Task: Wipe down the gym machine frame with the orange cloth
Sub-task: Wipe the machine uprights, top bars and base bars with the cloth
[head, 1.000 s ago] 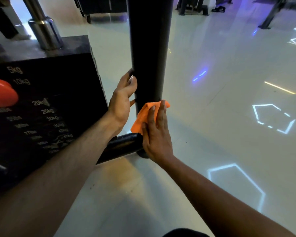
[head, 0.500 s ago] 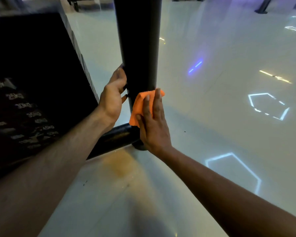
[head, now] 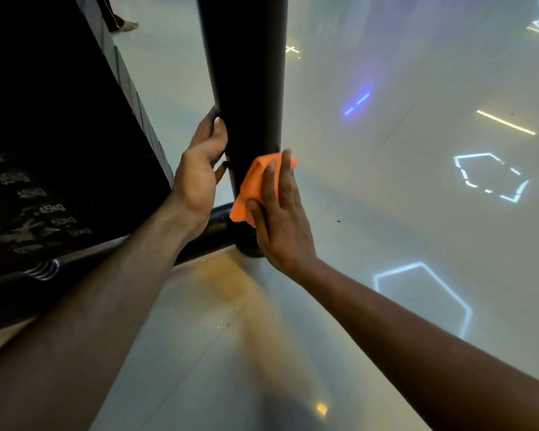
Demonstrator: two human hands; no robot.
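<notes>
The wiping step looks well under way, low on the gym machine frame (head: pixel 246 88), on the black upright post just above where it meets the floor-level crossbar (head: pixel 213 227). The right hand (head: pixel 279 219) presses the orange cloth (head: pixel 252 185) flat against the post, fingers straight and close together (a push, not a pinch). The left hand (head: pixel 201 169) curls its grip round the post's far side. The cloth is bunched, bright and creased. Next, I judge, it must sweep down onto the base joint, keeping pressure even
</notes>
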